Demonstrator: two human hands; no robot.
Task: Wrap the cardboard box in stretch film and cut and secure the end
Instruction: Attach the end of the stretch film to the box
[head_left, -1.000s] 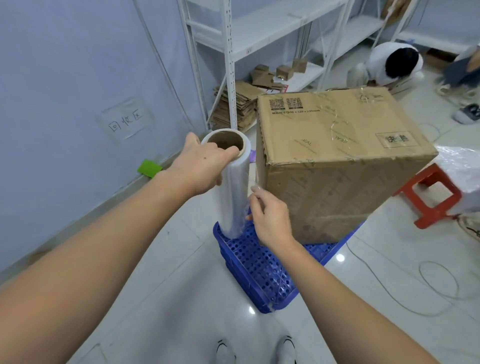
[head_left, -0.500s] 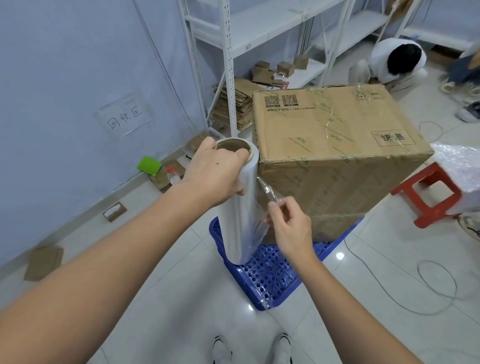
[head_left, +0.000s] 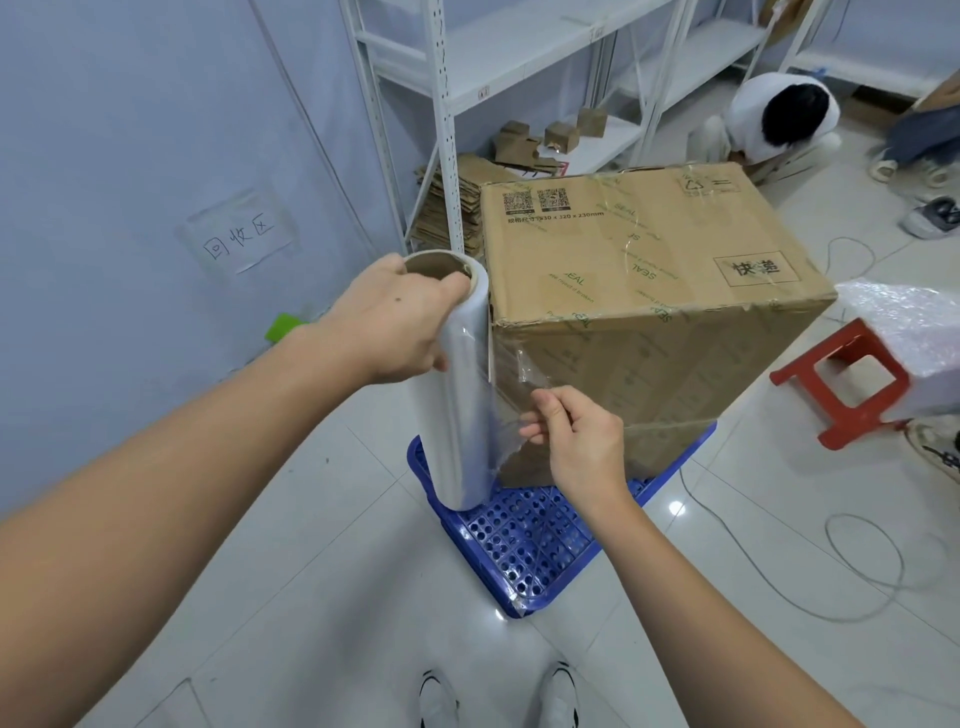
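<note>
I am looking into a packing or storage room: white metal shelving (head_left: 447, 130) is standing along the far wall, flattened cartons (head_left: 447, 208) are leaning under it, a shipping-labelled cardboard box (head_left: 649, 291) is sitting on a blue plastic pallet (head_left: 524, 551), and a handwritten sign (head_left: 239, 236) is hanging on the left wall.

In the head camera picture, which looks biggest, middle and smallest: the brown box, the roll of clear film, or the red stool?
1. The cardboard box looks biggest.
2. The film roll, which sits nearer the camera, so its place is less sure.
3. The red stool, partly hidden under white wrapping.
</note>
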